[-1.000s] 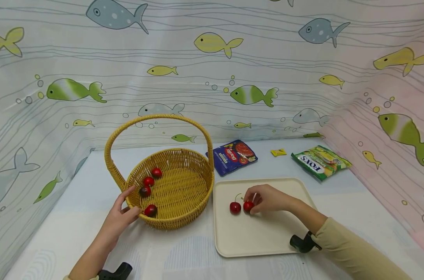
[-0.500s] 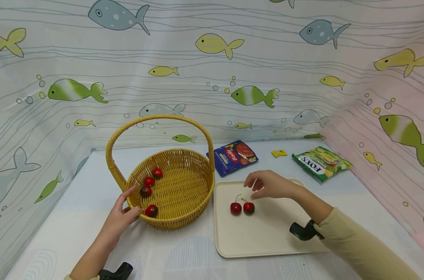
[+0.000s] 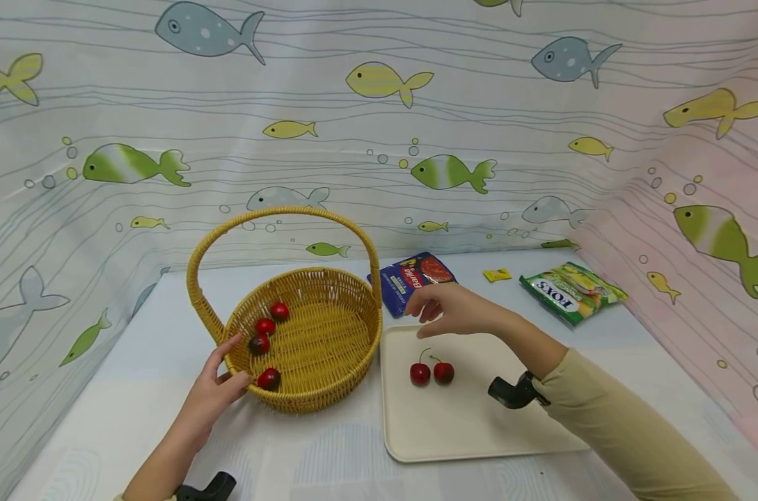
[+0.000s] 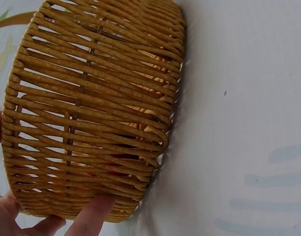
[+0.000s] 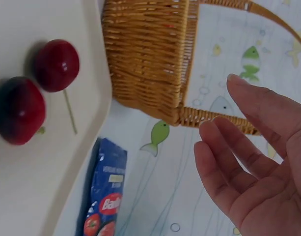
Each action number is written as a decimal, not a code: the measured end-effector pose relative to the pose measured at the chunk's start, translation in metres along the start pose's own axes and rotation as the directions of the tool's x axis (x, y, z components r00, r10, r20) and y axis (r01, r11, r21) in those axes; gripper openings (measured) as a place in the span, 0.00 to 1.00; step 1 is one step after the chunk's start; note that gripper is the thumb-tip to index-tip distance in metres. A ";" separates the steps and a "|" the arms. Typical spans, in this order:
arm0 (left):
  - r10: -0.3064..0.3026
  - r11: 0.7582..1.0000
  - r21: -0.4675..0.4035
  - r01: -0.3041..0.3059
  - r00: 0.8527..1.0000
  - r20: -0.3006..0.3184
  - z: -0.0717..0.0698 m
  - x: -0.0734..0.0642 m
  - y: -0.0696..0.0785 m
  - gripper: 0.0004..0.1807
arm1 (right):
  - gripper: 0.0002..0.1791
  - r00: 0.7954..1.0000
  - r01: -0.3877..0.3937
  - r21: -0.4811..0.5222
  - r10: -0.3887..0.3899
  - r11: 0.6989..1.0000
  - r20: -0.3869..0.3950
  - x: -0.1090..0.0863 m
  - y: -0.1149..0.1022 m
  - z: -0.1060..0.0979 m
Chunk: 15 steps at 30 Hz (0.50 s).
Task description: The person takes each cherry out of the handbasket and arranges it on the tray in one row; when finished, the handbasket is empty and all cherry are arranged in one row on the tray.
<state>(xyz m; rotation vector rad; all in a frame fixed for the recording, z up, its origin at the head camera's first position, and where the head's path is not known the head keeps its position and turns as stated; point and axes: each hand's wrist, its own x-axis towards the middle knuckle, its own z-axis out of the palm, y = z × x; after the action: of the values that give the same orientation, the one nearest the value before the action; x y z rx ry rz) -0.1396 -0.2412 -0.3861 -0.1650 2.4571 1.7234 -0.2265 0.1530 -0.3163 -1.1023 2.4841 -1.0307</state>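
Observation:
My left hand (image 3: 211, 395) grips the near left rim of a yellow wicker basket (image 3: 319, 400). In the left wrist view its fingers spread along the woven wall (image 4: 86, 118). Several red cherries lie inside along the basket's left side, one cherry (image 3: 269, 379) close to my left thumb. My right hand (image 3: 456, 311) hovers over the far left part of a cream tray (image 3: 441, 431), its fingers loosely bent and nothing between them. Beneath it on the tray sit two dark red cherries side by side, a left cherry (image 3: 420, 374) and a right cherry (image 3: 444, 373), both with stems.
A blue Barilla pouch (image 3: 400, 292) lies behind the tray, partly covered by my right hand in the head view. Farther right are a small yellow packet (image 3: 497, 275) and a green Fox's bag (image 3: 569, 292). The basket's tall handle (image 3: 285, 210) arches above it.
My right hand has let go of the right cherry, risen from it and moved left and away toward the tray's far edge. The left hand has stayed on the basket.

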 end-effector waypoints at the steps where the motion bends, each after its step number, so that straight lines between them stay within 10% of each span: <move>1: 0.000 1.000 0.000 0.000 1.000 0.000 0.000 0.000 0.000 0.39 | 0.15 1.000 0.004 0.001 -0.004 1.000 0.000 0.003 -0.002 0.000; 15: 0.003 1.000 0.004 -0.003 1.000 -0.002 0.000 -0.001 0.001 0.39 | 0.16 0.994 0.090 -0.006 -0.089 0.996 0.059 0.047 -0.028 0.007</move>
<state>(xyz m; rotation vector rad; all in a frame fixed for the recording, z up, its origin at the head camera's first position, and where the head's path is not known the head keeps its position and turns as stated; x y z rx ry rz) -0.1385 -0.2408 -0.3854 -0.1632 2.4629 1.7201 -0.2398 0.1022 -0.2992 -1.2390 2.4157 -0.9971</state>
